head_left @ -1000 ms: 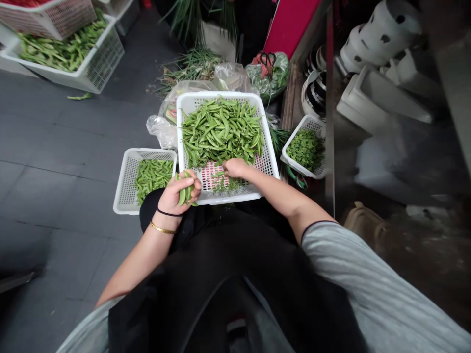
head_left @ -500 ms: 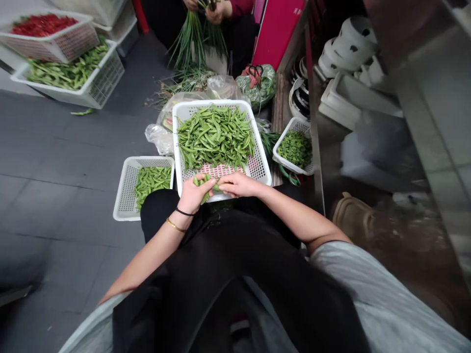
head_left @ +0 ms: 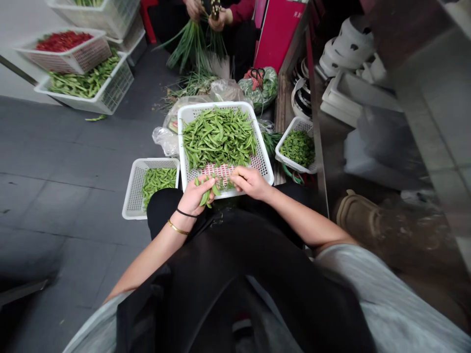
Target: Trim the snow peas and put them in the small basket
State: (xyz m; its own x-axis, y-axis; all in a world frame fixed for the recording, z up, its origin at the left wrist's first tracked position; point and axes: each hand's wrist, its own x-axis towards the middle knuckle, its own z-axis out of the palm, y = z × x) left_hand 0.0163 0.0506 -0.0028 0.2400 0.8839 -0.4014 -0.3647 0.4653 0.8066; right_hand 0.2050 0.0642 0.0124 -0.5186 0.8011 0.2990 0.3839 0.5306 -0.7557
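Note:
Several green pea pods stick out of my left hand, which is closed round them above the near edge of a white plastic basket. A heap of pea pods fills the far and middle parts of that basket. My right hand is apart from the left, over the basket's near right part, its fingers pinched together. What lies between those fingertips, if anything, is too small to name. Small green scraps lie on the basket's bottom between my hands.
At my left a smaller white basket holds more pods. A basket of leafy greens stands on the right. Across from me a person's hands hold long green stalks. Stacked crates stand far left, bagged greens beyond the basket.
My right hand has pulled away from the left to the right, so a gap shows between them. My left hand still holds the pods. The view has shifted slightly.

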